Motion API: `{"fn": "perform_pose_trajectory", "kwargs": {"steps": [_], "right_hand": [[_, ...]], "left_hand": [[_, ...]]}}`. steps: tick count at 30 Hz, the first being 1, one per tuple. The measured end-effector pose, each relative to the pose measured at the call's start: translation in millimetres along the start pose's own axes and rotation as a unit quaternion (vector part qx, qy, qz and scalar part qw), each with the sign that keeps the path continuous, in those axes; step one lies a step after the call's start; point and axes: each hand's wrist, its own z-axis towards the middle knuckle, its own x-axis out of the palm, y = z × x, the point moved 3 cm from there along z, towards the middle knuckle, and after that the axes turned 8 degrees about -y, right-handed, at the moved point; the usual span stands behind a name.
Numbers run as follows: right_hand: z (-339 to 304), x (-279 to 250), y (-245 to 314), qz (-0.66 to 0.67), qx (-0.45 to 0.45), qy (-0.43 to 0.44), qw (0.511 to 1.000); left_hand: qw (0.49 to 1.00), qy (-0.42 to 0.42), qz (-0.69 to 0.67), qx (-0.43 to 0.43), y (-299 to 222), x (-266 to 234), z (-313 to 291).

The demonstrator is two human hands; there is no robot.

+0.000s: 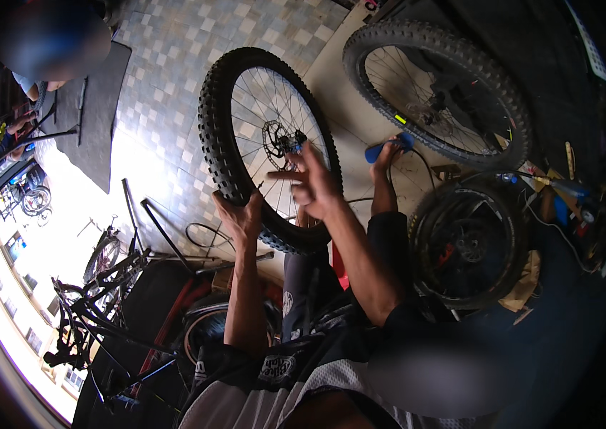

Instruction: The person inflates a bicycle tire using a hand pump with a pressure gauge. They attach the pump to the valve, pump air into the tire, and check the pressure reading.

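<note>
A bicycle wheel with a knobby black tyre stands upright and slightly tilted before me, a disc rotor and hub at its centre. My left hand grips the tyre at its lower left, thumb toward the rim. In front of the spokes, near the hub, is my right hand. Its fingers are spread, and I see nothing held in them. Close to the left thumb, a thin dark piece like a valve stem shows at the rim.
Another knobby wheel leans at the upper right, with more wheels below it. A black bicycle frame is at the lower left. Cables trail over the tiled floor. Another person is at the upper left beside a dark mat.
</note>
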Motion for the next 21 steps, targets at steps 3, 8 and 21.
{"fn": "perform_pose_trajectory", "kwargs": {"steps": [3,8,21], "right_hand": [[-2.1,-6.5,8.0,-0.013,-0.022,-0.061,0.998],[6.1,35.0,-21.2,-0.194,0.012,-0.076,0.978],[-7.1,26.4,-23.1,-0.155,-0.002,-0.102,0.983]], "left_hand": [[1.0,0.004,0.018,0.005,1.7,-0.6,-1.6],[1.0,-0.018,-0.016,-0.005,-5.3,-0.6,-13.7],[0.998,-0.047,-0.028,0.013,-12.9,1.0,-26.3]]}}
